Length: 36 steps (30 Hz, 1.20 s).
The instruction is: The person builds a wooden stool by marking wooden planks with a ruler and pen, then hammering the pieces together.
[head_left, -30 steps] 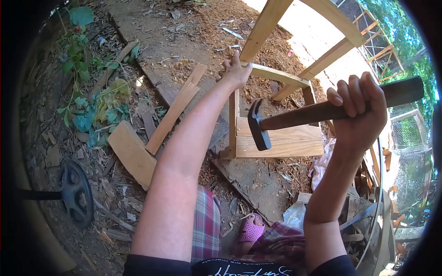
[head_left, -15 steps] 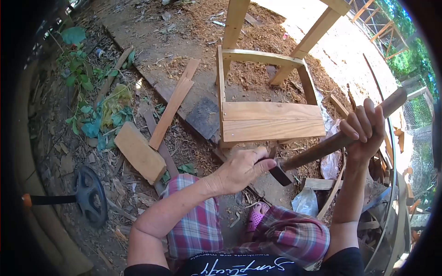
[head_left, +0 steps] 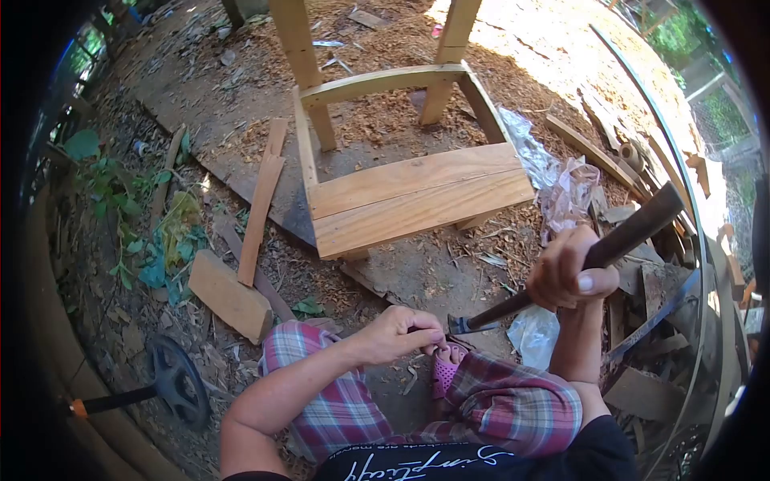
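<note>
My right hand (head_left: 571, 269) is wrapped round the dark wooden handle of a hammer (head_left: 638, 228). The handle slants down to the left, and its metal head (head_left: 463, 324) is low, near the pink shoe (head_left: 443, 373). Just left of that head is my left hand (head_left: 401, 333), its fingers closed in a pinch; whatever they hold is too small to make out. Beyond both hands stands a wooden frame with legs, and two light boards (head_left: 417, 196) lie side by side across its near end.
A thick wood block (head_left: 230, 295) and thin strips (head_left: 262, 212) lie at the left, near a black wheel (head_left: 178, 383). Plastic sheets (head_left: 533, 335) and scrap wood (head_left: 597, 156) are on the right. Wood shavings cover the ground behind the frame.
The view has shifted, and the frame appears further left. My right hand has lowered the hammer. My left hand has come away from the hammer head and now pinches beside it.
</note>
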Each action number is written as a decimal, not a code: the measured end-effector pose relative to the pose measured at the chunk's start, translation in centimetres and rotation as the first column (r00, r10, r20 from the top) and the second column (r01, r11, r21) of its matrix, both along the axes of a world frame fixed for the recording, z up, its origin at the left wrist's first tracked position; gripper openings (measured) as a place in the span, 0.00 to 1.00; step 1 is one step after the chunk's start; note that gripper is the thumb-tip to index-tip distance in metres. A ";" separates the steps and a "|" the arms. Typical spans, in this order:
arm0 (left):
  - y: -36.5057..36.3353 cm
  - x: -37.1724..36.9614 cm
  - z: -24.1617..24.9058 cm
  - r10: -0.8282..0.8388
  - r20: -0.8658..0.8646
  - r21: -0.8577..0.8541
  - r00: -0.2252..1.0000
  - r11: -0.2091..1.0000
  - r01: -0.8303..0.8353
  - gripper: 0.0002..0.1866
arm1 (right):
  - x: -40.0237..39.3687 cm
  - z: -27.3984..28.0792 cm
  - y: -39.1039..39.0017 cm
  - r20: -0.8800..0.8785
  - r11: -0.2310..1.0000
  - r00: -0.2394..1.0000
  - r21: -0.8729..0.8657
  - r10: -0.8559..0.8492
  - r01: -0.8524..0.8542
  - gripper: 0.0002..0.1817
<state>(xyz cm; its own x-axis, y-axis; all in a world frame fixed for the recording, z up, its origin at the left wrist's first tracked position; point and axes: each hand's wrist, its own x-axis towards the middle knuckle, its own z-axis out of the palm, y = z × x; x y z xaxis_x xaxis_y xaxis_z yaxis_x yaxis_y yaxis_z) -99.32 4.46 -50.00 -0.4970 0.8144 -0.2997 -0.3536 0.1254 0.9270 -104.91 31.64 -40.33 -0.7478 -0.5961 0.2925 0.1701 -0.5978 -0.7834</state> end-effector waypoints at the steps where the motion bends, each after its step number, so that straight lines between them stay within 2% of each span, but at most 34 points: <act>1: -0.3 -0.2 0.2 0.061 0.198 0.126 0.978 0.988 -0.087 0.12 | 0.2 -0.5 0.1 0.011 0.997 1.000 0.074 0.012 -0.012 0.16; 3: -1.6 -1.3 1.5 0.055 0.229 0.085 0.972 0.993 -0.076 0.09 | 0.1 -2.4 1.2 -0.127 0.909 0.991 0.415 0.039 0.017 0.16; 4: -2.1 -1.5 2.2 0.177 0.020 -0.014 0.984 0.984 -0.177 0.08 | 0.4 -3.4 1.7 -0.114 0.830 0.993 0.555 0.014 0.052 0.16; 5: -2.8 -1.7 2.8 0.275 -0.198 -0.083 0.941 0.952 -0.296 0.08 | 0.5 -3.7 2.2 -0.145 0.758 0.988 0.639 -0.050 0.132 0.16; 7: -5.7 -2.1 3.9 0.422 -0.401 -0.089 0.813 0.866 -0.493 0.07 | 1.4 -5.8 3.7 -0.024 0.695 0.947 0.673 -0.320 0.252 0.18; 8: -8.1 -2.1 3.5 0.516 -0.391 -0.092 0.762 0.802 -0.590 0.07 | 1.4 -6.5 4.4 -0.062 0.668 0.905 0.654 -0.420 0.355 0.17; 9: -10.5 -1.9 3.0 0.605 -0.381 -0.098 0.699 0.726 -0.681 0.08 | 1.4 -7.5 5.1 -0.085 0.638 0.850 0.623 -0.520 0.452 0.14; 10: -12.7 -2.0 2.3 0.604 -0.540 -0.186 0.586 0.593 -0.783 0.10 | 1.3 -7.5 5.3 -0.051 0.636 0.788 0.558 -0.614 0.532 0.13; 11: -14.3 -2.3 1.5 0.556 -0.690 -0.235 0.464 0.434 -0.870 0.14 | 1.0 -7.5 5.4 -0.009 0.621 0.717 0.490 -0.697 0.611 0.12; 12: -15.2 -2.7 1.2 0.544 -0.696 -0.234 0.469 0.446 -0.864 0.14 | 0.7 -7.5 5.6 0.007 0.591 0.657 0.445 -0.754 0.673 0.11; 13: -15.9 -3.1 1.0 0.421 -0.834 -0.228 0.356 0.325 -0.918 0.16 | 0.3 -7.7 5.8 0.007 0.584 0.646 0.435 -0.763 0.685 0.11; 14: -16.2 -3.8 1.1 0.266 -0.934 -0.186 0.237 0.203 -0.961 0.19 | 0.0 -8.1 6.0 0.038 0.520 0.565 0.447 -0.824 0.728 0.12; 15: -15.3 -4.5 1.8 0.255 -0.938 -0.180 0.233 0.216 -0.960 0.19 | -0.3 -8.6 6.1 0.071 0.453 0.477 0.463 -0.876 0.762 0.12; 17: -11.2 -6.1 3.7 0.420 -0.869 -0.111 0.261 0.349 -0.931 0.19 | -0.5 -10.6 6.4 0.031 0.443 0.485 0.459 -0.874 0.770 0.12; 18: -9.5 -7.1 4.3 0.252 -0.938 -0.094 0.236 0.472 -0.876 0.18 | -0.6 -11.6 6.1 -0.033 0.399 0.484 0.518 -0.875 0.757 0.12; 19: -7.3 -8.0 5.0 0.193 -0.953 -0.095 0.232 0.536 -0.839 0.18 | -0.7 -12.3 5.9 -0.098 0.349 0.485 0.572 -0.869 0.742 0.12; 22: -2.1 -11.4 5.7 0.025 -0.979 -0.131 0.203 0.686 -0.716 0.18 | -0.7 -13.5 6.0 -0.119 0.358 0.513 0.584 -0.850 0.728 0.14; 24: 0.9 -13.9 5.1 -0.037 -0.973 -0.190 0.228 0.689 -0.699 0.21 | -0.7 -14.1 6.5 -0.132 0.351 0.542 0.632 -0.830 0.691 0.16; 26: 3.7 -16.1 4.2 -0.149 -0.933 -0.343 0.326 0.638 -0.690 0.28 | -0.7 -14.1 6.8 -0.125 0.348 0.531 0.628 -0.838 0.696 0.16; 30: 10.0 -18.7 3.2 -0.102 -0.929 -0.335 0.355 0.637 -0.694 0.28 | -0.8 -14.7 6.9 -0.144 0.331 0.538 0.649 -0.830 0.685 0.18; 31: 11.3 -18.9 3.5 -0.155 -0.892 -0.426 0.424 0.602 -0.675 0.27 | -0.6 -14.5 7.0 -0.146 0.326 0.534 0.650 -0.833 0.687 0.18; 32: 12.0 -19.0 3.6 -0.204 -0.846 -0.514 0.493 0.561 -0.649 0.28 | -0.3 -14.1 7.1 -0.296 0.213 0.593 0.739 -0.749 0.639 0.19; 33: 12.2 -19.1 3.4 -0.207 -0.844 -0.517 0.495 0.563 -0.645 0.28 | 0.0 -14.0 7.2 -0.418 0.083 0.654 0.801 -0.631 0.592 0.20; 34: 12.3 -19.1 3.1 -0.184 -0.868 -0.477 0.461 0.568 -0.671 0.28 | 0.1 -14.7 7.5 -0.503 0.032 0.665 0.784 -0.552 0.620 0.20; 35: 12.4 -19.2 2.8 -0.162 -0.890 -0.437 0.427 0.571 -0.694 0.28 | 0.3 -14.8 7.9 -0.497 0.035 0.666 0.787 -0.556 0.616 0.20; 36: 12.5 -19.2 2.6 -0.168 -0.886 -0.445 0.432 0.570 -0.691 0.28 | 0.5 -14.9 8.2 -0.326 0.151 0.799 0.878 -0.506 0.453 0.19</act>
<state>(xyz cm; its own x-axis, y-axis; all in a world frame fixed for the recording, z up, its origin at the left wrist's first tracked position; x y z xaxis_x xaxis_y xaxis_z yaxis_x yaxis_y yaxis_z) -118.48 16.92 -47.41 -0.9511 0.3065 0.0393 0.2981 0.8767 0.3775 -104.38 39.89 -55.20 -0.9833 0.0396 -0.1779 0.1743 0.4894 -0.8545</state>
